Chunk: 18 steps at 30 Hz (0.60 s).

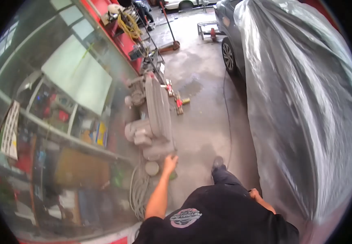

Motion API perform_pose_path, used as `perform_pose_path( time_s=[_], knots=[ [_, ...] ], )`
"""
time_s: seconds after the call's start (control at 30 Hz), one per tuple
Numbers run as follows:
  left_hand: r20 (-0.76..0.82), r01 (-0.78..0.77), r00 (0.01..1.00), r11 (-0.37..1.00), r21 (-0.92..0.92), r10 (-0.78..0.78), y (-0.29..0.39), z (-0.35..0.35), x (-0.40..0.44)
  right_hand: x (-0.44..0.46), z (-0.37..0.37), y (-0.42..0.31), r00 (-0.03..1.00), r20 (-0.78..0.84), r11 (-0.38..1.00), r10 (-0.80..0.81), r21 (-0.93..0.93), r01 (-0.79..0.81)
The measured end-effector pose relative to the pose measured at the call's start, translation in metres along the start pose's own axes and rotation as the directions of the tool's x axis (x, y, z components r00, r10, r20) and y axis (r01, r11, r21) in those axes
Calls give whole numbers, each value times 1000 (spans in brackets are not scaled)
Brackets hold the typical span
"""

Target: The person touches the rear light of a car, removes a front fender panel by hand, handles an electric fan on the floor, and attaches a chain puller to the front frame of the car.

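Observation:
My left hand [170, 163] is held out over the floor, just below the base of a dusty grey machine [156, 110]; its fingers are curled, and anything in them is too small to make out. Low at my right side, my right hand [256, 195] is closed near my dark trousers, beside the plastic-covered car. A small dark end shows by its fingers, but I cannot make out what it is. Grey plastic sheeting [298, 101] drapes over the car [231, 24].
Glass panels [78, 77] line the left side. A coiled hose [138, 191] lies by their foot. Red tools [178, 103] rest on the floor past the machine. A thin cable [228, 114] runs along the floor beside the car. A person's legs show far ahead.

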<state>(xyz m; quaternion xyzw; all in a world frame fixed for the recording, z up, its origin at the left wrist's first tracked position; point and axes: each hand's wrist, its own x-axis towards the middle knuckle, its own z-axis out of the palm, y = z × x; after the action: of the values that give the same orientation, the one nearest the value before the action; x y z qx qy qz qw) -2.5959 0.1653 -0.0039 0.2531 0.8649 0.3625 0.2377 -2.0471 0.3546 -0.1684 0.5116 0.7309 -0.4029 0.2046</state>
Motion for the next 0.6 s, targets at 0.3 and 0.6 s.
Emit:
perform_pose_path(
  time_s=[0.3,0.6],
  knots=[
    [292,659,737,744,-108,-610,-88,56,81,336,-320,-292,722,-439,840,-536,-190,508],
    [379,807,584,562,-179,-718,-77,89,431,544,-437,-507,685,-491,835,-538,-194,516]
  ],
)
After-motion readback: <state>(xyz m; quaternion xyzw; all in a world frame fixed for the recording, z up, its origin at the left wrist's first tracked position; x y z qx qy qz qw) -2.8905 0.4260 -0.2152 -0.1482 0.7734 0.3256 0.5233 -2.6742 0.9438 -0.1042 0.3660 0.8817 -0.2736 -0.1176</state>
